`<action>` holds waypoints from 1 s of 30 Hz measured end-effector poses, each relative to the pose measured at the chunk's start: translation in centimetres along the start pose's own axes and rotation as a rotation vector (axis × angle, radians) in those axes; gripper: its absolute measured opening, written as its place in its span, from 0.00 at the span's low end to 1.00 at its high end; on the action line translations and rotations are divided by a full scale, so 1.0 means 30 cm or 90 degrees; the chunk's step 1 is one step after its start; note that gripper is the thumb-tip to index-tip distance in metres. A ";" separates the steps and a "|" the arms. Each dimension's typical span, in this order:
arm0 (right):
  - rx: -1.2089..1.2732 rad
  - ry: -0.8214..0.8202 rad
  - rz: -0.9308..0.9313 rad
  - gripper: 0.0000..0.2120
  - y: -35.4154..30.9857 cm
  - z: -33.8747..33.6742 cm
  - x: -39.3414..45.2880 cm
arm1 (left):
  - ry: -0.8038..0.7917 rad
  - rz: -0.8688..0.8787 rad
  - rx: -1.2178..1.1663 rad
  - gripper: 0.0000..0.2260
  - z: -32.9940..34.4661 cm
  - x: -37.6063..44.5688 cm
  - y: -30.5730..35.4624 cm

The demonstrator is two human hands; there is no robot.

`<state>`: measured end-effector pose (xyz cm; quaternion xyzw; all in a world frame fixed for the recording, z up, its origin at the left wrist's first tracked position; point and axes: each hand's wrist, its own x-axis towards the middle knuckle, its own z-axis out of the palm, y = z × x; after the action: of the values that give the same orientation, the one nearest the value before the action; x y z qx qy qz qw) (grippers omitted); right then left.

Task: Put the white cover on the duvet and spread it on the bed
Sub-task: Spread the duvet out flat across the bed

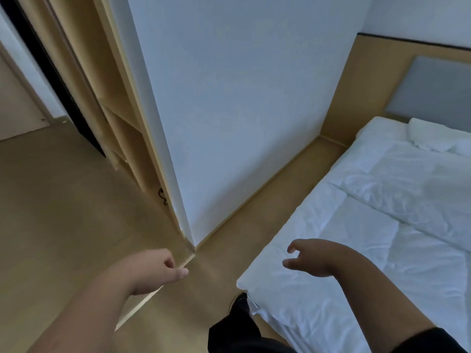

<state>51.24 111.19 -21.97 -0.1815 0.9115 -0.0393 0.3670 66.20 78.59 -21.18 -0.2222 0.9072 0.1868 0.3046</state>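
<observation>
Head view, one frame, contents as I saw them.

Item: my left hand (155,271), held over the wooden floor (63,212), fingers loosely curled, gripping nothing.

Item: my right hand (309,258), held above the near corner of the bed (257,296), fingers slack and slightly spread, thumb apart from them, gripping nothing; whether it touched the linen I could not tell.

Item: white duvet in its cover (382,212), lying spread on the bed, wrinkled throughout, with a long fold line running across it at an angle and softer creases toward the near end. Its left edge ran along the side of the mattress; its near corner lay just beside my dark trouser leg (237,327).

Item: white pillow (430,136) at the far end, against a grey headboard panel (433,90) set in a wooden surround.

Item: white wall (242,98), its corner coming forward to a point between my two hands.

Room for moving: a narrow strip of floor lay between that wall and the bed's left side; wider open floor lay to the left of the corner, beside open wooden shelving (122,128) and a dark doorway (51,80).

Writing, brands, labels: none legible anywhere.
</observation>
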 end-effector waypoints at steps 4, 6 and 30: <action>0.009 0.010 -0.006 0.26 -0.036 -0.203 0.332 | 0.011 0.018 0.013 0.15 -0.227 0.308 0.089; -0.003 0.002 -0.015 0.26 -0.064 -0.332 0.468 | 0.008 0.031 0.037 0.15 -0.346 0.438 0.158; 0.365 0.130 0.343 0.27 0.357 -1.062 1.017 | -0.095 0.435 0.343 0.16 -1.190 1.773 1.405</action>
<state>5.95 108.23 -20.97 0.1783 0.9103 -0.2117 0.3078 -10.42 81.31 -19.82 0.1921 0.9203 0.0490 0.3374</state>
